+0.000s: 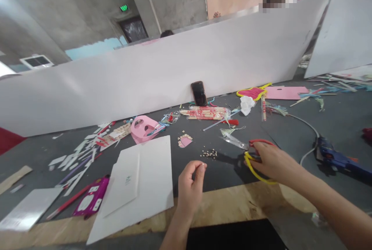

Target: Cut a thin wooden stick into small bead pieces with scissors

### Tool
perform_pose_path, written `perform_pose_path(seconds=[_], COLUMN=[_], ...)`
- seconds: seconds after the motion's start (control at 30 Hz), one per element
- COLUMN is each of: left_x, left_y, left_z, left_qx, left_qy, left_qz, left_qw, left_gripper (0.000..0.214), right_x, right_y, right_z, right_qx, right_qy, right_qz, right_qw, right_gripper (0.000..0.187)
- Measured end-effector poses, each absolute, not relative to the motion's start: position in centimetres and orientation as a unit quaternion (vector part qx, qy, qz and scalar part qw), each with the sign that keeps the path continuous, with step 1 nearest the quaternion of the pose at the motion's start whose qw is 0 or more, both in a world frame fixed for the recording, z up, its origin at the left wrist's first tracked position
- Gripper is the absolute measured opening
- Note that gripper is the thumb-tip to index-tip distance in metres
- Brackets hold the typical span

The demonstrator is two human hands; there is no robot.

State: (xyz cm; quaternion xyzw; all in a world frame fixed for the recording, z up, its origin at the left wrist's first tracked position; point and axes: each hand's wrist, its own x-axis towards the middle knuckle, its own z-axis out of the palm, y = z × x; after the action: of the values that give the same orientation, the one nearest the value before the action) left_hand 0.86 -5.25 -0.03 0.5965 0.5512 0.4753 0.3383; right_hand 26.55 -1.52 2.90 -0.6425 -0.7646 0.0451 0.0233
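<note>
My left hand [190, 188] hovers over the dark table mat [221, 168] with thumb and forefinger pinched on a tiny white bead [202, 163]. My right hand [271, 161] is closed on a pair of scissors [252, 157] with red and yellow handles, its blades pointing left. A small cluster of pale beads [209, 153] lies on the mat between the two hands. A small pink card piece [185, 141] with beads along its edge sits just beyond them.
White sheets [139, 184] lie left of my hands. A blue glue gun [334, 157] with its cable rests at right. A phone [199, 93] leans on the white partition [174, 72]. Sticks, pink cut-outs, paper strips and pens are scattered around; another person sits behind the partition.
</note>
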Motion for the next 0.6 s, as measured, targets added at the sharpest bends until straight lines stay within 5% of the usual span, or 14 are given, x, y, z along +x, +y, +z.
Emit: perform_pose_path(seconds=[0.6], left_x=[0.6], left_y=[-6.4], left_z=[-2.9], left_qx=[0.621], left_qy=[0.524], left_qz=[0.489], left_qw=[0.317], left_gripper=[0.021], right_x=[30.2], right_y=[4.5], right_z=[7.0], right_qx=[-0.682], right_qy=[-0.678], right_qz=[0.104], right_qw=[-0.254], right_gripper=[0.029])
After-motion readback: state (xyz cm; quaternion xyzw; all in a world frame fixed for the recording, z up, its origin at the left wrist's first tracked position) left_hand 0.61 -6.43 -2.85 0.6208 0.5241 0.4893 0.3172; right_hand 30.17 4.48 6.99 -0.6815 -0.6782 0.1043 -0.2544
